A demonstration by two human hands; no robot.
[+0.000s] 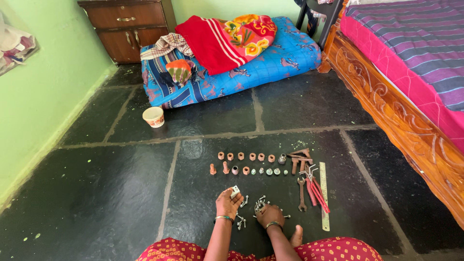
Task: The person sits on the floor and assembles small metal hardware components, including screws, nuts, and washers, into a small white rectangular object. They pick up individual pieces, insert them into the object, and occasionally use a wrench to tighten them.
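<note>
Seen from the head camera: left hand [227,203] raised just off the dark stone floor [121,193], fingers pinched on a small pale metal piece [235,191]; right hand [269,215] low, curled over a cluster of small bolts [260,205], grip not discernible. Farther off, two rows of copper fittings [244,156]; to the right, wrench [301,193], red-handled pliers [316,191], steel ruler [324,195]; far left, a paper cup [153,116]

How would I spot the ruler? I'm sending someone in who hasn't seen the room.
Start at the carved wooden bed frame on the right, then look at the dark stone floor beside it, where tools lie in a cluster. The ruler lies at the cluster's right edge, next to the red-handled pliers: a long, flat, pale strip, the longest piece there.
</note>
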